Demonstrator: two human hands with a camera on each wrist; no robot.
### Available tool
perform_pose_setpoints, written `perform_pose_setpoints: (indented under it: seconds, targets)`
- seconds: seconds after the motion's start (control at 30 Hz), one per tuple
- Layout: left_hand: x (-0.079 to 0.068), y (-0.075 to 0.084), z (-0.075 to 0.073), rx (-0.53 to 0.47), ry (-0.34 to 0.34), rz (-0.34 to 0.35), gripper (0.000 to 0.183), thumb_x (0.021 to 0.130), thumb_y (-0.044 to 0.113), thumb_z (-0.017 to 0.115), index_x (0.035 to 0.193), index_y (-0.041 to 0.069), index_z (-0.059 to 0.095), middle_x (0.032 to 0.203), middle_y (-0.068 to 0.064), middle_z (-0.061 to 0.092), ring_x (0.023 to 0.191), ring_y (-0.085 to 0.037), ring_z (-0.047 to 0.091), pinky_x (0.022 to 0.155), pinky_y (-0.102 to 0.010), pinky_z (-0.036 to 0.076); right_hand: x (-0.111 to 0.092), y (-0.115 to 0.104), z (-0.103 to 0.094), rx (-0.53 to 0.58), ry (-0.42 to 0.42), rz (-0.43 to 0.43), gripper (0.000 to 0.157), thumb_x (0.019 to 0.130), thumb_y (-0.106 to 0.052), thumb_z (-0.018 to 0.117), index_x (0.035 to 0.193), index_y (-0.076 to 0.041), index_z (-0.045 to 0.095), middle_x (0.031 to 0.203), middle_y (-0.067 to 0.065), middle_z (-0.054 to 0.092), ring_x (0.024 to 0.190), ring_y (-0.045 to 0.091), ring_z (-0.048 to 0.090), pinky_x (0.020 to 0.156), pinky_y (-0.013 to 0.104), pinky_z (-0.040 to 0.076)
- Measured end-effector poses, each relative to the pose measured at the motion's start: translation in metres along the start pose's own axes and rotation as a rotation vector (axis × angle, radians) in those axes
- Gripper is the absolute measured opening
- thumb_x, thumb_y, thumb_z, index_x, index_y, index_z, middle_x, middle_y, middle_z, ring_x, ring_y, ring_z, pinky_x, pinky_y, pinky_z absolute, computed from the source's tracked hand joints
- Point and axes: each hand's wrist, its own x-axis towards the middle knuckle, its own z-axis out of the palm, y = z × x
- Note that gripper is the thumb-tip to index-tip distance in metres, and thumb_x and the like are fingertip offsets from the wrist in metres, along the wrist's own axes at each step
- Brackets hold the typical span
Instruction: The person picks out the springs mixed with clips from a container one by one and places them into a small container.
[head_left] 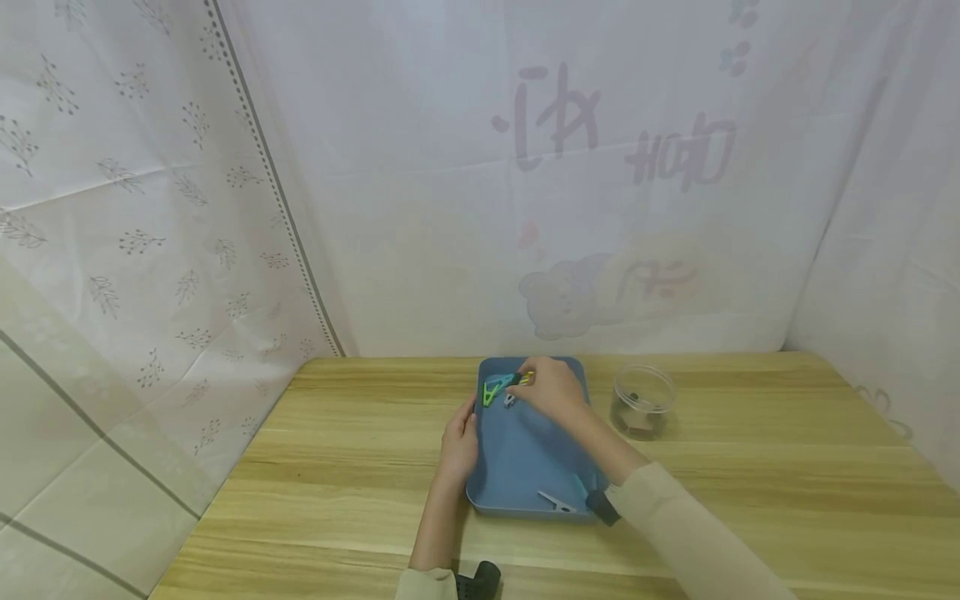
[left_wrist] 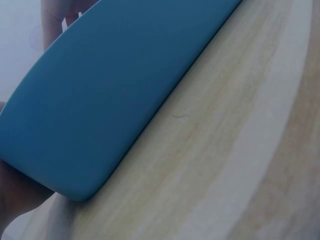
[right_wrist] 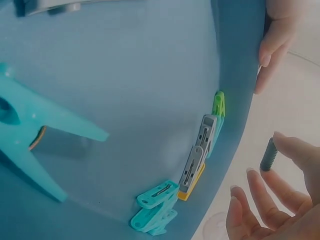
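Note:
My right hand is above the far part of a blue tray. Its thumb and a finger pinch a short, dark, ridged rod, like a headless screw. My left hand holds the tray's left wall; its hidden fingers cannot be made out fully. In the tray's far end lie several clothespins: a green clothespin, grey clothespins, a yellow clothespin and teal clothespins. Near the front right corner are a grey clothespin and a large teal clothespin.
A clear round tub with dark pieces inside stands right of the tray. Both sit on a wooden table. A white printed curtain hangs behind, with others at the sides. Dark wrist mounts are strapped to the arms.

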Motion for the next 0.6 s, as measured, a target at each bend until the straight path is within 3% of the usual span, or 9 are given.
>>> perform_pose_setpoints:
  seconds: [0.6]
  targets:
    - [0.0005, 0.0008, 0.0013, -0.002, 0.015, -0.007, 0.045, 0.113, 0.003, 0.035, 0.156, -0.006, 0.043, 0.162, -0.028, 0.042, 0.154, -0.047, 0.032, 0.127, -0.063, 0.027, -0.0072, 0.0017, -0.0085, 0.025, 0.023, -0.024, 0.04, 0.09, -0.026, 0.085, 0.117, 0.002, 0.076, 0.096, 0.013, 0.078, 0.087, 0.027, 0.073, 0.074, 0.042, 0.062]
